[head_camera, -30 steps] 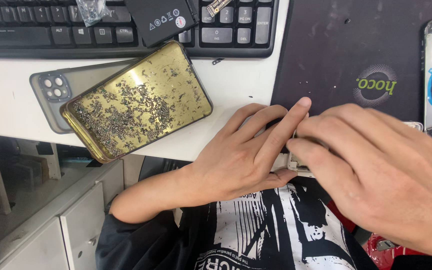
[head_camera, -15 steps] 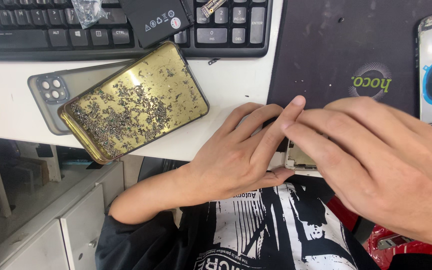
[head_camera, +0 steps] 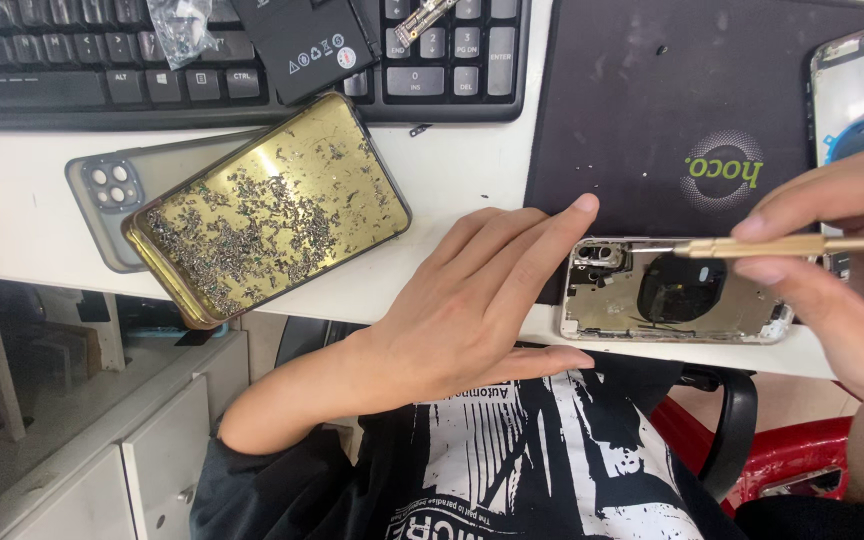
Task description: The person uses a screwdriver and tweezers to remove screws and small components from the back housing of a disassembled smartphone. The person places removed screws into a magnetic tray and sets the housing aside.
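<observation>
The right hand (head_camera: 852,260) has lifted off, now pinching a gold screwdriver (head_camera: 792,245) tipped at the opened phone (head_camera: 677,290) on the table's near edge; the left hand (head_camera: 472,300), fingers flat, steadies it.

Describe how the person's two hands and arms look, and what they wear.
Both are bare: the left hand and the right hand show no glove, ring or watch. The left forearm is uncovered to the elbow, with no sleeve in view. Fingernails are short and unpainted.

I count two hands (head_camera: 472,300), one gold screwdriver (head_camera: 792,246), one opened phone housing (head_camera: 672,292), one gold tray of screws (head_camera: 267,210), one keyboard (head_camera: 102,60), one black mat (head_camera: 672,100), one battery (head_camera: 307,45).
</observation>
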